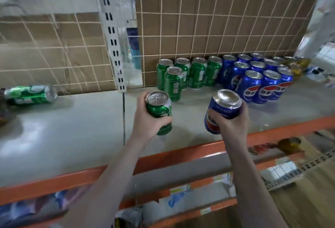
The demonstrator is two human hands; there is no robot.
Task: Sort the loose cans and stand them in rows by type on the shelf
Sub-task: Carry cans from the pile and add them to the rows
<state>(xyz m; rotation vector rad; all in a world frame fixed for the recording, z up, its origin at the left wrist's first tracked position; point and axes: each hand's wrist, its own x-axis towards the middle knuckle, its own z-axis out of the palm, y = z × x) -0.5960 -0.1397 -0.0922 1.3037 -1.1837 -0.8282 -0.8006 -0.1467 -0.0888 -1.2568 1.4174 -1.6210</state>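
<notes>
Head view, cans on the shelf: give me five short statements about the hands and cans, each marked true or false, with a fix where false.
1. The left hand holds a green can. True.
2. The right hand has a gold can in its grip. False: it holds a blue can.
3. A green can lying on its side is at the far left of the shelf. True.
4. The standing green cans are to the right of the standing blue cans. False: the green group stands to the left of the blue group.
5. Both held cans already rest on the shelf among the rows. False: both are in the hands, short of the rows.
</notes>
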